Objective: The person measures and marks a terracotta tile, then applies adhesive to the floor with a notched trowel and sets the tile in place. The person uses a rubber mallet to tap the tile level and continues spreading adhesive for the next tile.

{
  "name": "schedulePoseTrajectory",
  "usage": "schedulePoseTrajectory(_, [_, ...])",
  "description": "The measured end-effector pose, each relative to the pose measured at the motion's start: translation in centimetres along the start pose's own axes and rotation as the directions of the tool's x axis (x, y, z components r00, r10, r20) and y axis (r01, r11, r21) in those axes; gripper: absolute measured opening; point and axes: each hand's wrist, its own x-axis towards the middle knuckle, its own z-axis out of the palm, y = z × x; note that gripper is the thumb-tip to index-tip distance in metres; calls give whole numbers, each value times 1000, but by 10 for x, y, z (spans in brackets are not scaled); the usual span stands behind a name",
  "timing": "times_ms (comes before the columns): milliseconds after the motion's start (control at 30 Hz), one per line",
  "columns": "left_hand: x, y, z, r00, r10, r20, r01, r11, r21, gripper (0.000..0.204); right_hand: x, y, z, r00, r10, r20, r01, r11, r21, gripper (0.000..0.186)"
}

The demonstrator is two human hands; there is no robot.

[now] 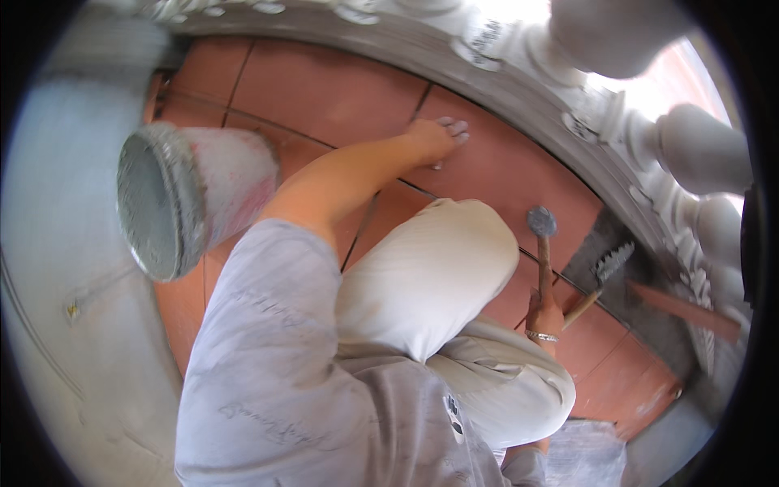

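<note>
My right hand (545, 315) is closed round the wooden handle of a mallet (542, 221), whose rounded grey head points away from me over the terracotta tiles. Close beside that hand lies a tool with a wooden handle and a mortar-coated head (613, 261), probably a trowel; whether my fingers touch its handle I cannot tell. Reaching forward, my left hand (438, 141) is low over a large tile (497, 154), near a joint. Its fingers are bent and dusty, the thumb stands apart, and no object shows in it.
To the left, a mortar-smeared bucket (235, 183) lies tilted with its mouth leftward. A white baluster railing (704, 150) on a curved base borders the far and right sides. Grey mortar bed (596, 235) and a reddish tile strip (686, 310) lie at right; plastic sheeting (584, 456) is below.
</note>
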Motion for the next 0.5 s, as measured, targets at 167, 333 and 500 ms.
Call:
schedulePoseTrajectory(167, [7, -5, 12, 1000, 20, 1, -19, 997, -80, 94, -3, 1, 13, 999, 20, -26, -20, 1000, 0, 59])
schedulePoseTrajectory(333, [11, -4, 7, 1000, 10, -28, -9, 999, 38, 96, -4, -7, 17, 997, 46, -60, -37, 989, 145, 67])
schedulePoseTrajectory(500, [11, 0, 4, 1000, 19, -10, -18, 996, 83, 96, -4, -11, 11, 997, 73, -26, -62, 958, 279, 70])
